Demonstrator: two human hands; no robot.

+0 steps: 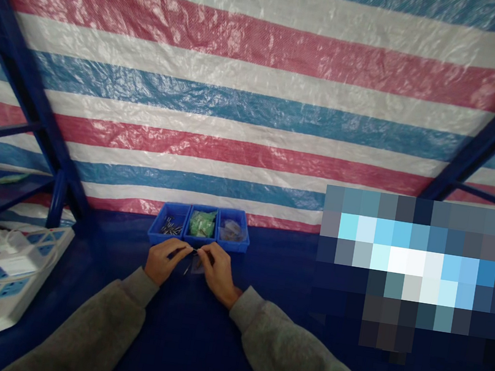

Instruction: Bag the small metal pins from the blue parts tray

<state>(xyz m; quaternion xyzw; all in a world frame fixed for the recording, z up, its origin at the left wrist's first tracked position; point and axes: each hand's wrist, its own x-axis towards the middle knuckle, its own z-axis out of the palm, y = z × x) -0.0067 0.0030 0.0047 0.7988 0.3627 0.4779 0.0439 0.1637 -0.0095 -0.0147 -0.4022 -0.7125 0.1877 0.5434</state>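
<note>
My left hand point(167, 260) and my right hand point(217, 273) meet above the dark blue table, fingertips pinched close together. Between them runs a small thin piece point(194, 250), too small to name, held at both ends. Just beyond my fingers stand three blue bins in a row. Dark and silvery slim metal parts point(171, 227) lie in the left bin point(157, 235), green plastic packets point(203, 223) fill the middle one, and clear bags point(231, 231) sit in the right one. Under my hands a small slim piece point(187, 269) and a clear bag point(199, 265) rest on the table.
At left lies a white power strip point(9, 302) with blue sockets, a plugged-in white adapter point(19, 254) and loose cables. Blue metal frame bars point(27, 72) slope on both sides. A striped plastic sheet point(259, 107) hangs behind the bins. A pixelated area covers the right.
</note>
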